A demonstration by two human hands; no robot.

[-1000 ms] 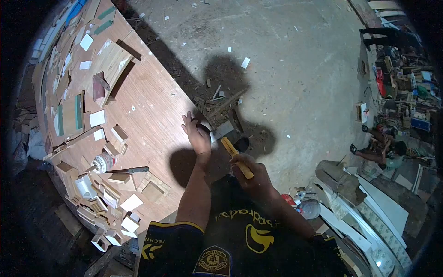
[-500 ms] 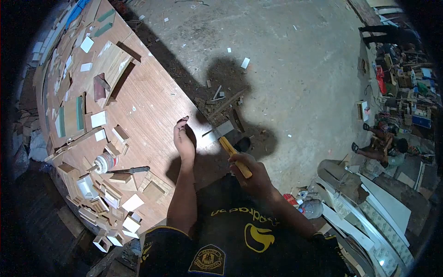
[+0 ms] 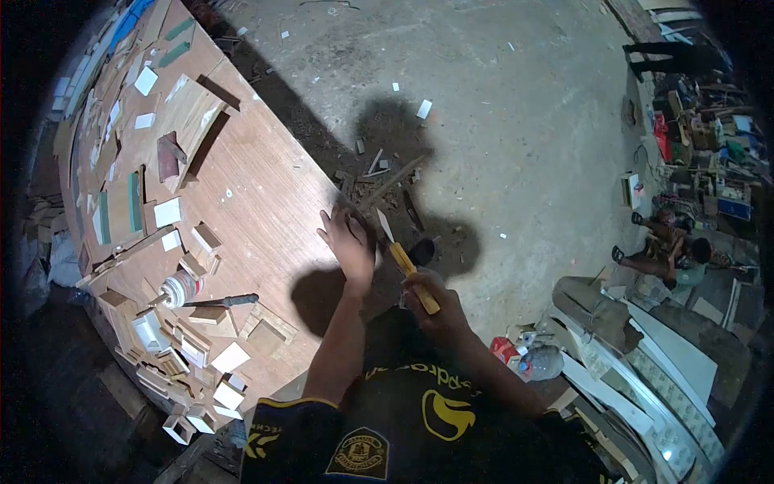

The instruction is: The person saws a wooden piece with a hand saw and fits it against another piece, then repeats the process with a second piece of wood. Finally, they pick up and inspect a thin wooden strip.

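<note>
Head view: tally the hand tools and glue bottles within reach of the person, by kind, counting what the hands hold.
Yellow-handled chisel, gripped in the right hand: 1
Dark-handled tool lying on the workbench: 1
White bottle on its side: 1
Total: 3
The left hand holds no tool.

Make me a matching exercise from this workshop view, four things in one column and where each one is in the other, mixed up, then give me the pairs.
Things:
1. yellow-handled knife
2. left hand
3. white glue bottle
4. seated person

Places:
A. lying on the wooden table among small wood pieces
B. on the floor at far right
C. gripped in the right hand
D. open, at the table's edge

Pairs: 1-C, 2-D, 3-A, 4-B
</note>
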